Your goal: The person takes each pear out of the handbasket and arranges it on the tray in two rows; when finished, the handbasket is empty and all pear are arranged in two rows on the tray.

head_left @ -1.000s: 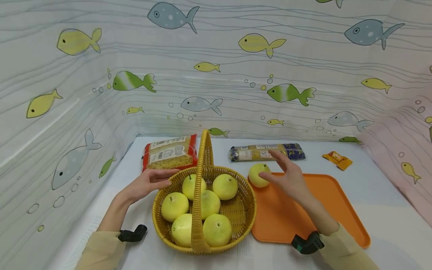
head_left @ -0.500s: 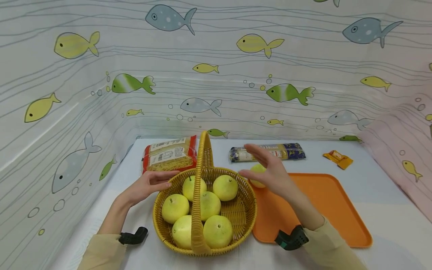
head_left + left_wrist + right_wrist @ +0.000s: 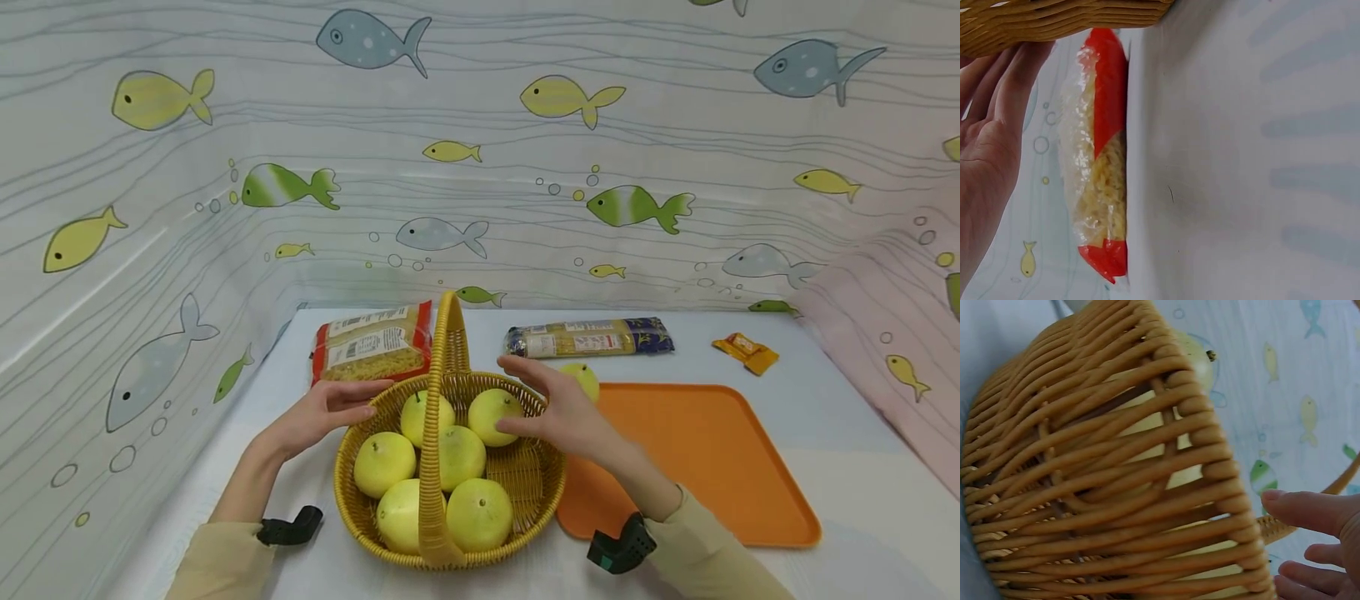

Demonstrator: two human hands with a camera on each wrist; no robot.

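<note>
A wicker basket [image 3: 430, 467] with a tall arched handle holds several round yellow pears [image 3: 480, 515]. My left hand [image 3: 311, 417] is at the basket's left rim, fingers extended and holding nothing; in the left wrist view the fingertips reach the basket's underside edge [image 3: 1066, 22]. Over the right rim hovers my right hand [image 3: 562, 417], thumb and fingers spread apart, partly covering the back right pear [image 3: 491, 412]. The right wrist view has that hand [image 3: 1322, 537] beside the woven wall [image 3: 1104, 450], with nothing in its grasp.
An orange tray [image 3: 690, 458] lies right of the basket, with one more pear [image 3: 587, 379] at its back left corner, partly behind my right hand. Behind stand a red-edged pasta bag [image 3: 375, 346] and a long spaghetti pack [image 3: 592, 338]. An orange wrapped packet [image 3: 746, 351] lies back right.
My right hand has moved left, from beside the pear at the tray to over the basket's right rim. The left hand, basket and pears have stayed put.
</note>
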